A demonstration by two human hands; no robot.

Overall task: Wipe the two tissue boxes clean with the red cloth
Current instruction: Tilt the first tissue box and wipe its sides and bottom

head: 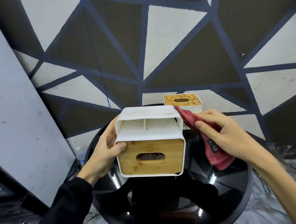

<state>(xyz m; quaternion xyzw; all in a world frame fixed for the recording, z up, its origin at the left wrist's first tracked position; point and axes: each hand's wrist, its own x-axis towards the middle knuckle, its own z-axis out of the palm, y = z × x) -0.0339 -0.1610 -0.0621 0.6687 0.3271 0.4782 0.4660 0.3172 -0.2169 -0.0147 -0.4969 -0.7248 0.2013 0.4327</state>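
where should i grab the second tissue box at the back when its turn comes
Grip the far tissue box by its white side walls, coming from above. It stands upright on the round black table with its slotted wooden lid up and sides exposed; the red cloth partly covers its near face.

- Round table [247, 185]: glossy black top with a dark rim, reflecting ceiling lights.
- Wall [171, 45]: painted in grey and dark triangles divided by navy bands.
- Blue cord [95, 54]: thin, hanging down the wall at left.
- Grey panel [18, 107]: leaning diagonally at far left.
- Plastic bottle [80, 155]: clear, just left of the table, partly hidden.
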